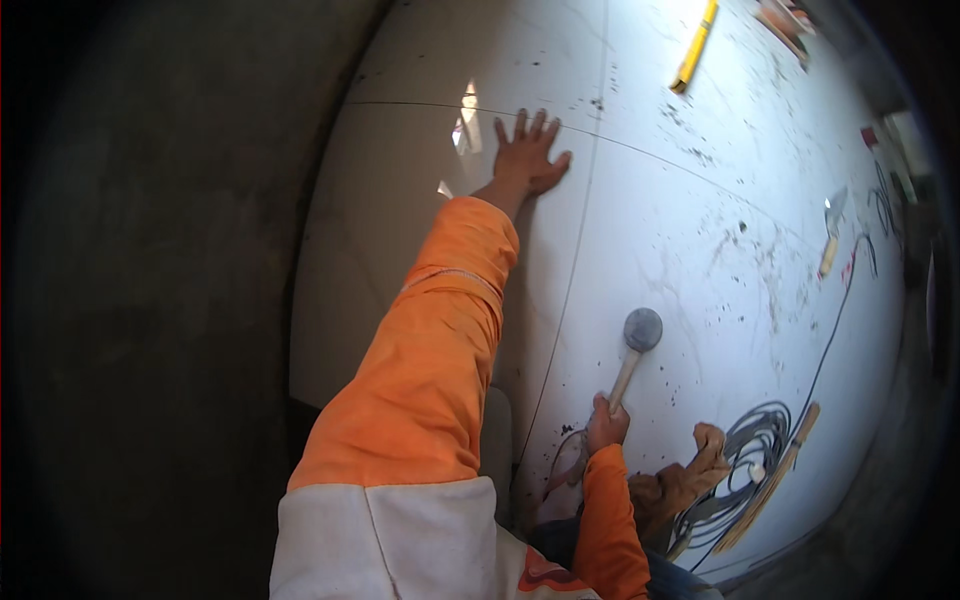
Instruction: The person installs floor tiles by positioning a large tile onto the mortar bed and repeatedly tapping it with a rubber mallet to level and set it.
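Note:
My left hand (527, 160) lies palm down on the pale floor tiles (430, 290), fingers spread, just below a thin joint line. Its arm reaches out in a long orange sleeve. My right hand (607, 425) is wrapped round the wooden handle of a rubber mallet (643, 329) with a round grey head. The mallet points away from me, over the tiles on the right. Whether its head touches the floor, I cannot tell.
Beside my right arm are a brown cloth (690, 475), a coil of grey cable (760, 440) and a wooden stick (775, 480). Farther off lie a trowel (833, 230) and a yellow spirit level (695, 48). A dark wall (170, 300) borders the tiles on the left.

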Available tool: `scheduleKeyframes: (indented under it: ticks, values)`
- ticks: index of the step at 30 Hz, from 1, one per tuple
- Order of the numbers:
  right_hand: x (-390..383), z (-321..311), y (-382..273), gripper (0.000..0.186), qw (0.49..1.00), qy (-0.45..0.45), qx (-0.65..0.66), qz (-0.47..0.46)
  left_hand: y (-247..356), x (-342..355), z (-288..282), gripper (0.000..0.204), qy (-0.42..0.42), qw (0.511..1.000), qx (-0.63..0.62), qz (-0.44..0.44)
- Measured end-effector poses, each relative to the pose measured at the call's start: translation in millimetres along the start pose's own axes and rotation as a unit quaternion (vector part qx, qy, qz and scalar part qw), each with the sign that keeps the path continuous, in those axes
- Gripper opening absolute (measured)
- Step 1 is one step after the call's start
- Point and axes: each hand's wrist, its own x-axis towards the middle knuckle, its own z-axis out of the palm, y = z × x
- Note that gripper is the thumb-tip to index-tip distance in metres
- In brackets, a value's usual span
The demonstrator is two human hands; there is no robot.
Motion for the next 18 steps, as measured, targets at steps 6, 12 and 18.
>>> scheduleKeyframes:
  ticks: [6,12,18]
  values:
    - [9.9,-2.2,1.4,0.029,0.999,-0.021,0.013,0.04,-178.1,-32.9,-27.2,0.074,0.052,0.987,0.04,-0.144]
    - [-2.2,6.4,-18.8,0.028,0.994,0.013,-0.1,-0.027,-231.9,-31.4,-31.2,0.075,0.07,0.977,0.042,-0.197]
    - [-7.6,9.6,-31.1,0.027,0.996,0.026,-0.053,0.073,-276.9,-24.0,-19.3,0.076,0.163,0.963,0.0,-0.213]
